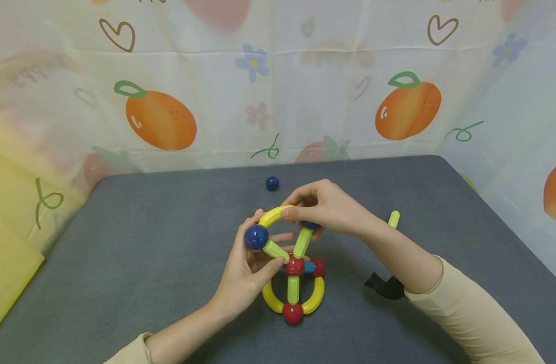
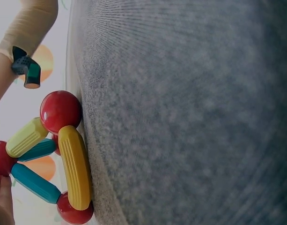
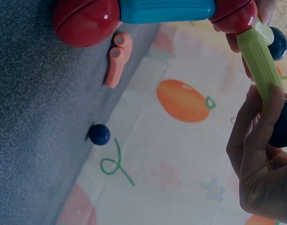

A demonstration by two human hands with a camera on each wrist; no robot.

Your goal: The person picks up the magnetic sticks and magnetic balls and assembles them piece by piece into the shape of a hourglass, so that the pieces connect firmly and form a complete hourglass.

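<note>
A toy frame of magnetic rods and balls stands on the table, with red balls (image 1: 293,313), yellow curved rods (image 1: 314,296) and blue rods (image 2: 36,183) at its base. From its top red ball (image 1: 294,265), two light green rods (image 1: 302,242) rise to blue balls (image 1: 256,237). My left hand (image 1: 243,275) holds the upper part, its thumb on the left green rod by the red ball. A yellow arched rod (image 1: 272,216) spans the top. My right hand (image 1: 325,207) pinches its right end, with fingers around the right blue ball, which is partly hidden.
A loose blue ball (image 1: 272,183) lies toward the table's far edge. Past my right forearm is a light green rod (image 1: 394,219). Pink-orange curved pieces (image 3: 117,61) lie on the table in the right wrist view. A black strap (image 1: 384,285) shows at my right sleeve.
</note>
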